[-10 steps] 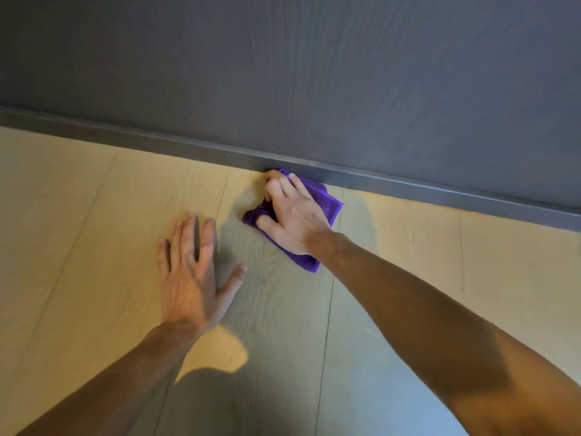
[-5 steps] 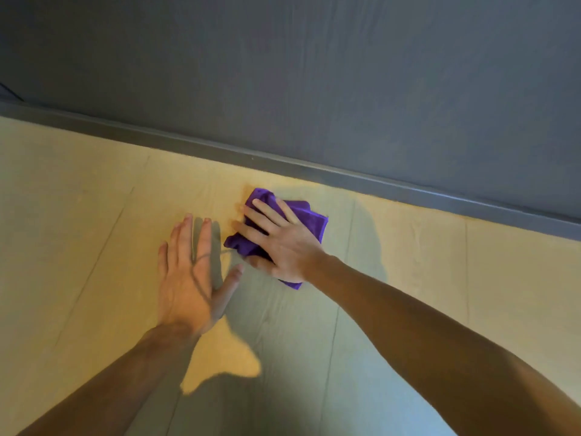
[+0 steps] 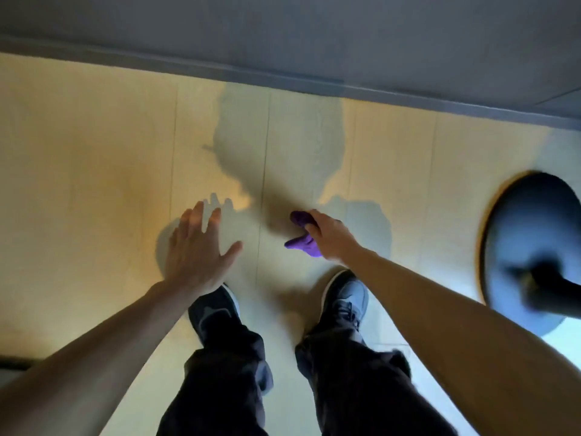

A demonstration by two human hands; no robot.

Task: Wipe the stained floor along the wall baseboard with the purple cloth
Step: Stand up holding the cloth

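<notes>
The floor [image 3: 94, 146] is pale wood by a grey wall. The right hand [image 3: 333, 236] bunches the cloth [image 3: 302, 235] up off it. Left hand [image 3: 196, 247] is spread, empty. Cloth looks soft, light; grab anywhere.

The floor [image 3: 94, 158] is looking like smooth, pale wood planks with a soft shine, and the wall [image 3: 314, 26] and baseboard [image 3: 283, 78] are looking flat, grey and matt. The purple cloth [image 3: 303, 243] is looking soft and fuzzy. The trousers [image 3: 226, 382] are showing dark, wrinkly cloth, and the shoes [image 3: 345, 297] are looking smooth with laces.
</notes>
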